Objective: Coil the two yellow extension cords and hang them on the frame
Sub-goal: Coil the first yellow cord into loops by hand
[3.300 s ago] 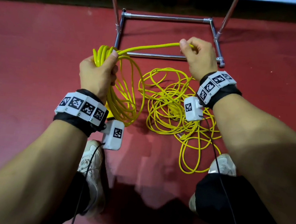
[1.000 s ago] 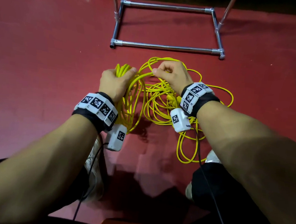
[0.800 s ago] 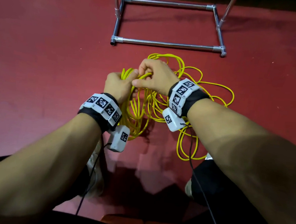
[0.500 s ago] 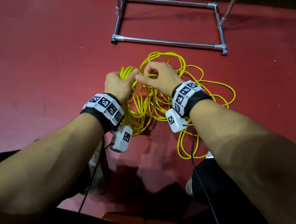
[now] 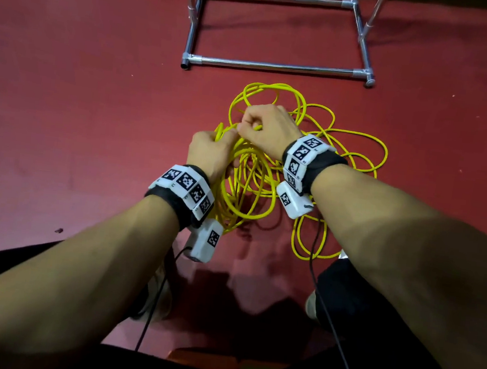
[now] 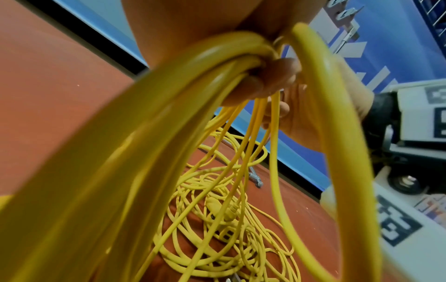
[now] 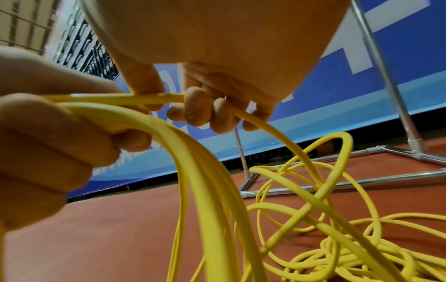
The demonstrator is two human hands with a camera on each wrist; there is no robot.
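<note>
Head view: the red floor (image 5: 65,90) carries a chrome tube frame (image 5: 275,66) at the far side, and a loose tangle of yellow extension cord (image 5: 344,153) just before it. Above the tangle, the left hand (image 5: 209,153) grips a bundle of coiled loops (image 5: 244,196) hanging from its fist. The right hand (image 5: 269,130), touching the left, pinches a single strand (image 7: 284,133) running down to the tangle.

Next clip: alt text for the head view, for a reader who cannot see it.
The left hand grips a bunch of yellow cord loops while the right hand pinches one strand beside it. Loose yellow cord lies tangled on the red floor before a metal frame.
</note>
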